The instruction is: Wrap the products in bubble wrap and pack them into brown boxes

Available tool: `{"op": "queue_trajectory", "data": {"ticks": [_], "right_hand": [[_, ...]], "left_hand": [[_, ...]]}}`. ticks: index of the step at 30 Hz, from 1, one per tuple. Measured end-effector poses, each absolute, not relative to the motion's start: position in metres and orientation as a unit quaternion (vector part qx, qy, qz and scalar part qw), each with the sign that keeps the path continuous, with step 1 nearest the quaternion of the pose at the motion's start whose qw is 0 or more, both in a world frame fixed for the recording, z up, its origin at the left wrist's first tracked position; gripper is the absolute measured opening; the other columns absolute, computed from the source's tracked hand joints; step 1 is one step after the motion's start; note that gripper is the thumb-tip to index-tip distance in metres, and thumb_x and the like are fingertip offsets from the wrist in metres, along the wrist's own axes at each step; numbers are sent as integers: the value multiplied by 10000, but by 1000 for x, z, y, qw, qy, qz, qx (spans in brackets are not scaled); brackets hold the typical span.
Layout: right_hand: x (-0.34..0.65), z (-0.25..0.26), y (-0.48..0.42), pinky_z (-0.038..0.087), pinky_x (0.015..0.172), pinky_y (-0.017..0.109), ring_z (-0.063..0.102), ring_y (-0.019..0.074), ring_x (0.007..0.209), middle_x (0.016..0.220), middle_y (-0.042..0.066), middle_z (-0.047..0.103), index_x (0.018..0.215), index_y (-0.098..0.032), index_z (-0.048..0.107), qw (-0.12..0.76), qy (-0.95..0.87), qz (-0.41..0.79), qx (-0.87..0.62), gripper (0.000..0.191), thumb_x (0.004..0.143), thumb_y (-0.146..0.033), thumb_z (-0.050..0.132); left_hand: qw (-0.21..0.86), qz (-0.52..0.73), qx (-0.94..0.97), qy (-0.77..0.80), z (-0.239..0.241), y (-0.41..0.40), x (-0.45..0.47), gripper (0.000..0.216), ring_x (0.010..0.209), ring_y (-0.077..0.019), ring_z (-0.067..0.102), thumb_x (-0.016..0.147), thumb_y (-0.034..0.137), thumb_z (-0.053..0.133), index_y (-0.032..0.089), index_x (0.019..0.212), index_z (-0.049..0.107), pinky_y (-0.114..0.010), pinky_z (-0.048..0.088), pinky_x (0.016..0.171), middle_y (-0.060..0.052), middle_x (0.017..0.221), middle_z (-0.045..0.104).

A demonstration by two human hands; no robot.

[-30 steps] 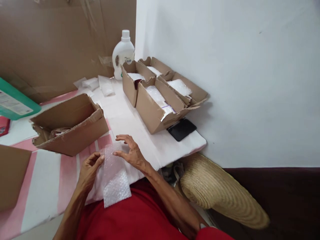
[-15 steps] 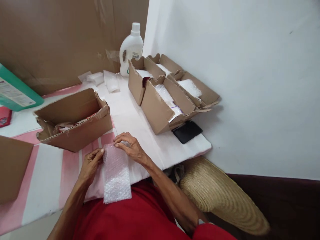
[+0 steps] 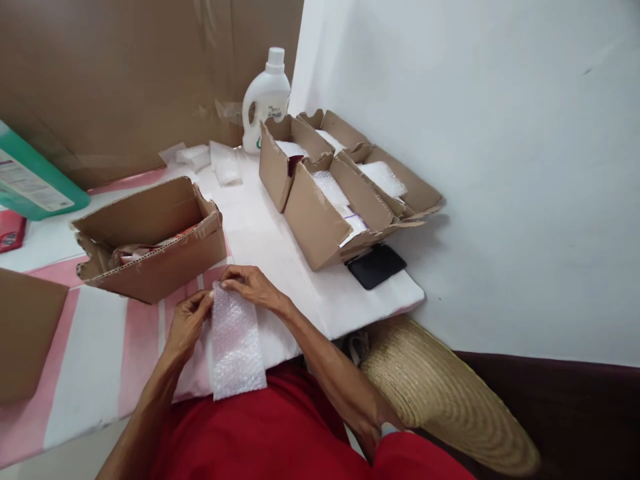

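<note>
A strip of clear bubble wrap (image 3: pixel 236 347) lies on the table's near edge, its lower end hanging over my red shirt. My left hand (image 3: pixel 187 323) pinches the strip's upper left corner. My right hand (image 3: pixel 250 283) has its fingers curled over the top edge of the strip, gripping it. Both hands sit just in front of an open cardboard box (image 3: pixel 150 240) that holds crumpled paper and something reddish.
Open cardboard boxes (image 3: pixel 320 220) filled with bubble-wrapped items stand at the right, a black phone (image 3: pixel 376 265) beside them. A white plastic bottle (image 3: pixel 265 100) stands at the back by the cardboard wall. A green box (image 3: pixel 35 183) is at left, a straw hat (image 3: pixel 440 393) below the table.
My right hand has moved from the strip's right side up to its top edge and closed on it. My left hand has shifted slightly to the upper left corner. The camera has turned a little.
</note>
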State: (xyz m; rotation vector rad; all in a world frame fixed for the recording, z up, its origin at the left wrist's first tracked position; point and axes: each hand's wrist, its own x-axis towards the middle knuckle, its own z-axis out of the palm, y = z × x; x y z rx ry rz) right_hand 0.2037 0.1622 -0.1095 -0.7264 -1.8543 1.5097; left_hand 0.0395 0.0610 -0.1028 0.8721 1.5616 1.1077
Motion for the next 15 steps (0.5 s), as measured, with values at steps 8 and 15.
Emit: {"op": "queue_trajectory", "data": {"ticks": [8, 15], "right_hand": [[205, -116, 173, 443, 792, 270, 593, 146, 815, 826, -15, 664, 839, -173, 674, 349, -661, 605, -274, 85, 842, -258, 681], [196, -130, 174, 447, 701, 258, 573, 134, 717, 777, -28, 641, 878, -184, 652, 376, -618, 624, -295, 113, 784, -243, 673]], "left_hand": [[482, 430, 379, 662, -104, 59, 34, 594, 691, -182, 630, 779, 723, 626, 165, 964, 710, -292, 500, 631, -46, 792, 698], [370, 384, 439, 723, -105, 27, 44, 620, 679, -161, 603, 670, 538, 801, 203, 1169, 648, -297, 515, 630, -23, 882, 663]]}}
